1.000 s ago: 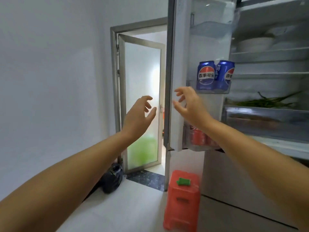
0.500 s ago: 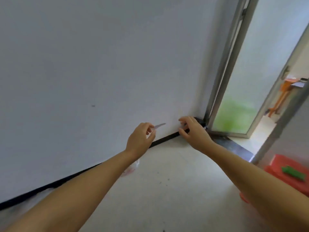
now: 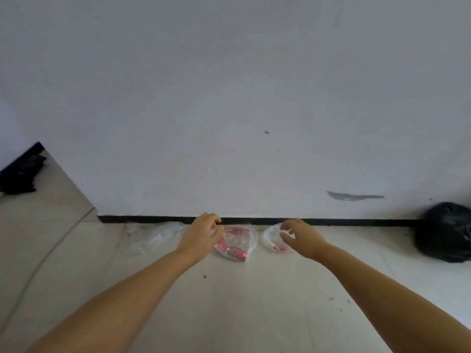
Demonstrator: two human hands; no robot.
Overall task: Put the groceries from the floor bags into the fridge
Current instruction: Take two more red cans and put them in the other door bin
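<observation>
Below, red cans [image 3: 230,249], labels unreadable

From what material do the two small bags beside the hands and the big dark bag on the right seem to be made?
The middle bag and the bag by the right hand look like thin clear plastic film: red items show through, and the surface is wrinkled and shiny. The black bag seems to be opaque plastic, glossy in its creases. Both hands hold nothing.

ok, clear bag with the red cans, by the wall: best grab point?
Take the clear bag by its loose plastic at the wall-side top, coming from above. The red cans lie low at the near end, so that slack should gather easily. The left hand is nearest.
</observation>
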